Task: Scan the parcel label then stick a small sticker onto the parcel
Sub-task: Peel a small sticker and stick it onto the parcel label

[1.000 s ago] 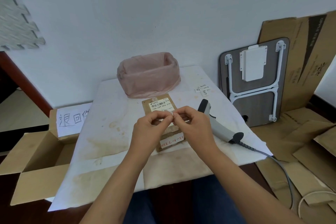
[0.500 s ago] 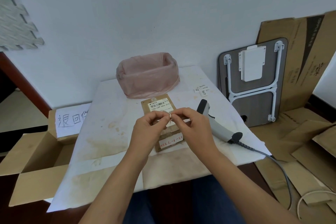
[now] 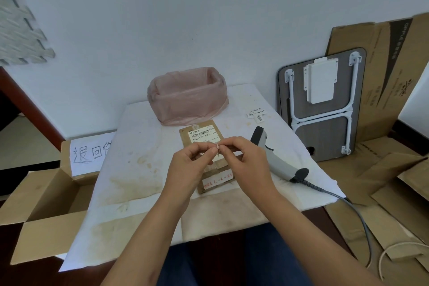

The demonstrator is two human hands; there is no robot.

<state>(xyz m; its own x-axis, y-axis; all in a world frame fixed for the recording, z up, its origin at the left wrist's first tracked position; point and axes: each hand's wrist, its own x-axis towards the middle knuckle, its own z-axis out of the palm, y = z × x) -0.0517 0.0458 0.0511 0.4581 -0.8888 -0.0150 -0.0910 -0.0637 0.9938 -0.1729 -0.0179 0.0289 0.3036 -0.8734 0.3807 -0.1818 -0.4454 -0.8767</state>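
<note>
- The left hand hovers over the middle of the table, thumb and forefinger pinched on a small sticker. Over the last second the pinch has barely shifted.
- The parcel lies flat mid-table beneath both hands, its barcode label toward the far edge, uncovered.
- The right hand meets the left at the fingertips, closed on the same scrap; it looks like backing is being peeled, so sticking is next.
- The scanner lies released near the right edge, which suggests scanning is over.
</note>
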